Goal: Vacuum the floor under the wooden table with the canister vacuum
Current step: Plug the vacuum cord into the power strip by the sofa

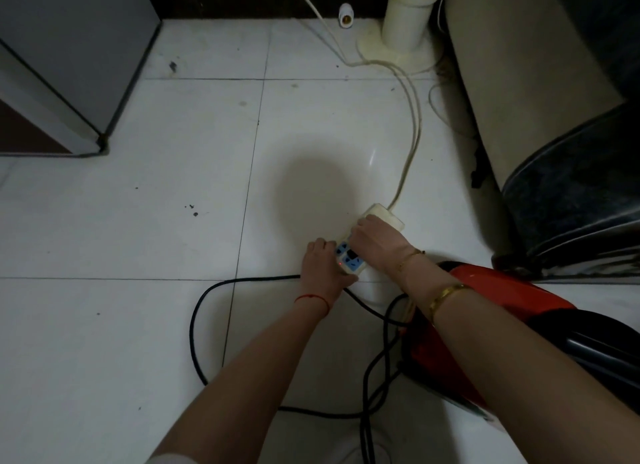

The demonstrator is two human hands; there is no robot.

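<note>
A white power strip [382,214] with blue sockets and a small red light lies on the white tiled floor. My right hand [375,243] presses down on its middle. My left hand [320,262] grips its near end, where the black vacuum cord [194,325] runs under my palm; the plug itself is hidden. The cord loops over the floor back to the red canister vacuum [491,290] at the lower right, partly behind my right forearm. The wooden table is not in view.
A grey cabinet [69,65] stands at the upper left. A white pipe [405,23] rises at the back wall, with a cream cable [414,124] running to the strip. A beige and dark padded seat [554,117] fills the right side.
</note>
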